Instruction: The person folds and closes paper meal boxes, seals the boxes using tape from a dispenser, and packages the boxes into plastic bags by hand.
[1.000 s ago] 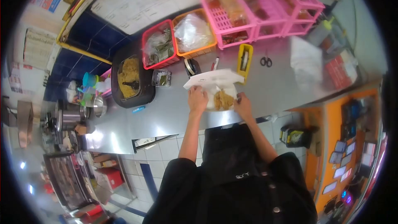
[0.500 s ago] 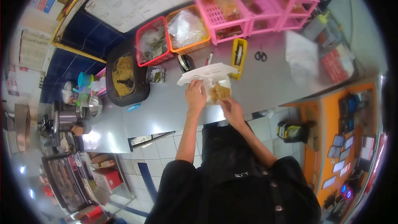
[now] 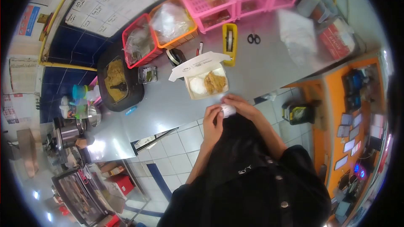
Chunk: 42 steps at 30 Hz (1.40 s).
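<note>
My left hand [image 3: 213, 122] and my right hand [image 3: 240, 105] are closed around a small white object [image 3: 227, 110] at the counter's front edge, in front of my apron. It looks rounded and may bear faint marks; its kind is unclear. Just beyond my hands stands a white paper meal box [image 3: 194, 94], its lid [image 3: 198, 64] raised at the back. A white mound of rice [image 3: 198, 86] fills the box's left side, and golden fried chicken [image 3: 215, 83] lies on the right. Neither hand touches the box.
Behind the box are a black tape dispenser [image 3: 175, 57], a yellow tape dispenser [image 3: 229, 44] and scissors [image 3: 253, 38]. Red [image 3: 139, 46] and orange [image 3: 174, 23] baskets and pink racks [image 3: 210, 4] line the back. A dark food warmer [image 3: 134, 96] stands left, white plastic bags [image 3: 296, 35] right.
Both hands have withdrawn from the box towards my body and now hold the small white object together. The box stays on the counter with its lid up. My view has shifted slightly.
</note>
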{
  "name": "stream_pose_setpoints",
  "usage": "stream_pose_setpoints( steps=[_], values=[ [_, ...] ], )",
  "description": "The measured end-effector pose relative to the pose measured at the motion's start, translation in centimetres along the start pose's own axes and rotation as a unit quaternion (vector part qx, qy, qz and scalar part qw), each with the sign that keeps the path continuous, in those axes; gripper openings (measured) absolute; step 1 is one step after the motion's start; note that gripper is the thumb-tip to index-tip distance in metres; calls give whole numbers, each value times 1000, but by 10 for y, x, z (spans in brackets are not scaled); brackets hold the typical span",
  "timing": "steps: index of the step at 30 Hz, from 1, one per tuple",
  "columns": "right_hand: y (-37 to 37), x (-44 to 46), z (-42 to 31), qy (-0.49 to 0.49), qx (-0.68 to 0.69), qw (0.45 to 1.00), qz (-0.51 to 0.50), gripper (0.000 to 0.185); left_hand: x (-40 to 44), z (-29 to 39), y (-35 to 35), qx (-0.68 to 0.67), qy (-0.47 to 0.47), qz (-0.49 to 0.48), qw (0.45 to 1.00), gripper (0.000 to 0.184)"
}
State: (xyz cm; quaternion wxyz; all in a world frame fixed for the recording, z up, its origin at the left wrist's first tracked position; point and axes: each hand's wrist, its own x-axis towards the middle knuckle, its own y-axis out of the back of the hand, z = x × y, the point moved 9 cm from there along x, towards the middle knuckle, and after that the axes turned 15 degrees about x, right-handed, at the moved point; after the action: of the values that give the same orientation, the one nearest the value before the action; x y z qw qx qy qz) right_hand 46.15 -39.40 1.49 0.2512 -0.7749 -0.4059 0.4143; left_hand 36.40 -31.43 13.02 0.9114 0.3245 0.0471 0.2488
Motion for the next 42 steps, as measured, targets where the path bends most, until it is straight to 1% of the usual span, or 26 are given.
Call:
stream_pose_setpoints(
  steps=[1,2,6,8,10,12,13,14,16,17,18,19,21,22,23,24,27,29,30,31,32,33,35,36,40,42],
  values=[
    [-1,-2,5,-38,-56,998,-17,30,2,-7,4,1,30,14,999,20],
    [-6,-9,3,-25,-27,998,-51,26,3,-15,8,2,60,29,998,21],
    [-19,-24,-8,-34,-9,999,-24,25,8,-20,12,7,41,43,998,26],
    [-6,-19,-17,36,-54,998,4,26,10,-20,14,-7,46,41,998,29],
    [-4,-16,-18,37,-60,998,2,27,9,-25,15,-21,52,39,998,31],
    [-6,-19,-23,41,-65,997,2,28,5,-46,5,-95,114,10,989,29],
    [-19,-23,-30,56,-86,994,-36,30,5,-53,3,-96,114,7,989,29],
    [-31,-26,-34,71,-106,989,-74,31,8,-55,4,-82,89,21,992,20],
    [-34,-24,-35,94,-129,983,-92,33,14,-47,9,-66,63,31,995,15],
    [-37,-24,-36,115,-155,975,-111,34,13,-43,-3,-123,70,-34,989,18],
    [-36,-23,-36,113,-155,975,-111,34,12,-35,-14,-180,75,-97,976,29],
    [-35,-20,-31,80,-155,978,-117,35,12,-31,-13,-179,76,-97,976,29],
    [-35,-18,-26,48,-153,979,-124,37,8,-30,-24,-79,101,-164,978,42],
    [-34,-18,-27,56,-167,978,-116,38,9,-34,-23,-86,88,-123,985,29],
    [-33,-19,-28,64,-181,976,-108,39,8,-42,-27,-85,87,-126,985,29],
    [-31,-20,-27,65,-179,976,-106,39,7,-58,-28,-60,119,-113,985,24],
    [-10,-16,-12,37,-229,971,-54,41,4,-90,-30,-42,181,-76,980,16],
    [29,0,14,-22,-162,986,15,46,2,-110,-38,-49,211,-54,975,14],
    [44,8,26,-22,-160,987,16,46,-2,-122,-50,-50,223,-69,971,19],
    [71,16,21,47,-258,959,104,45,-7,-139,-65,-51,235,-85,967,24],
    [85,14,8,116,-349,910,191,44,-13,-170,-84,5,187,-64,980,28],
    [83,15,8,118,-348,910,193,44,-12,-164,-88,5,185,-66,981,28],
    [67,3,-12,221,-434,835,256,39,-10,-145,-84,61,216,-65,972,31],
    [68,5,-10,220,-433,835,260,39,-10,-138,-86,49,195,-60,978,41],
    [72,12,-13,228,-446,826,258,48,-8,-133,-88,60,189,-95,976,43],
    [70,13,-18,235,-457,821,248,50,0,-120,-48,131,138,71,979,43]
  ],
)
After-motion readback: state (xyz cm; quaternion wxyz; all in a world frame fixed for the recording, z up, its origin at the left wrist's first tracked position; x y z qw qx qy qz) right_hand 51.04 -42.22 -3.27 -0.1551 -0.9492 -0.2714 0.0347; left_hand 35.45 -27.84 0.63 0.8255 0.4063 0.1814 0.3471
